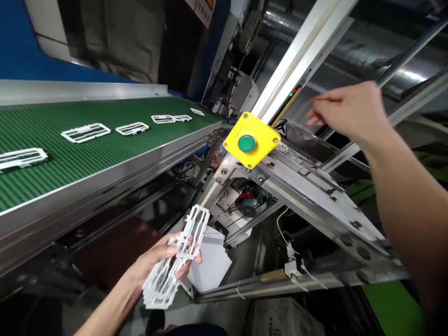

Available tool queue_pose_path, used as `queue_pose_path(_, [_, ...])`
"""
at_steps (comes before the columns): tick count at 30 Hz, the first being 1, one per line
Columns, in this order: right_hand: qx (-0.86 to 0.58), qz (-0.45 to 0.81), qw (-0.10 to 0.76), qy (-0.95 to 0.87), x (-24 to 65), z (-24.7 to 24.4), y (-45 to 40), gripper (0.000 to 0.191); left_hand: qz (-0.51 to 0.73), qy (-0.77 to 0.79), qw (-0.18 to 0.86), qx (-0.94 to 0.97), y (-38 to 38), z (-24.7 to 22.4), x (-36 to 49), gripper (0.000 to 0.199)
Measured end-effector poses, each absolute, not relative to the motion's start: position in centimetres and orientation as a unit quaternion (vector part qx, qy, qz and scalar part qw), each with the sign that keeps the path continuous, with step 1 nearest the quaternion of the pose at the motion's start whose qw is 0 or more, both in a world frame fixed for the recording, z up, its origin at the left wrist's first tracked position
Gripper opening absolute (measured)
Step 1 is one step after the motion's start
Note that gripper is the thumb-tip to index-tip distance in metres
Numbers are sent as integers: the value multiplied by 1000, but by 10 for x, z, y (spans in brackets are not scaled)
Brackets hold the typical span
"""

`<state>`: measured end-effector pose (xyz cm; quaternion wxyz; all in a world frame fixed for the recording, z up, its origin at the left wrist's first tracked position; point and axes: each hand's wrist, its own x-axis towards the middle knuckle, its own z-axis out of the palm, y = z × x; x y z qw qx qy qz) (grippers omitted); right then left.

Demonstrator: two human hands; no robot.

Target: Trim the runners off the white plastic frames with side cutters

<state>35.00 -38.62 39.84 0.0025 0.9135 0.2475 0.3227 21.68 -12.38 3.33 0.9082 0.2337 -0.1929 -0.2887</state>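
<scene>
My left hand (pixel 157 256) is closed around a stack of white plastic slotted frames (pixel 161 284). One more white frame (pixel 198 224) sticks up past the fingers, overlapping the stack. Raised at the right, my right hand (pixel 345 112) is beside the upright aluminium post, with its fingers bent and blurred by motion. Nothing shows between those fingers, though their tips are too smeared to be sure. Similar white frames lie spaced out on the green conveyor belt (pixel 105 158) at the left, among them a near one (pixel 86 133) and a smaller-looking one (pixel 132 128).
A yellow box with a green push button (pixel 246 143) is fixed on the frame's corner between my hands. The aluminium post (pixel 301 51) and a metal rail (pixel 308 205) run past it. White sheets (pixel 210 263) sit below my left hand; a carton (pixel 283 317) stands on the floor.
</scene>
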Motion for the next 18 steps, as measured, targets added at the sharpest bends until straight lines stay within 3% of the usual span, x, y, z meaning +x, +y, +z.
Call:
queue_pose_path(2, [902,326,-67,274,290,380,-359,26,-301,-219,910,185,-134,42,219,33])
queue_pose_path(5, [873,283,-8,397,222,325,-325,16,-325,-245,901,147,-149,62,220,33])
queue_pose_path(7, [873,232,17,428,200,292,-316,19,-335,-250,898,139,-157,75,218,32])
queue_pose_path(9, [878,185,42,439,190,276,-319,36,-349,-255,891,138,-163,85,218,31])
queue_pose_path(13, [859,123,117,483,180,281,-342,52,-448,-282,842,104,-168,91,216,34])
queue_pose_path(18, [783,196,109,580,157,290,-354,32,-564,-225,777,166,-174,79,199,44])
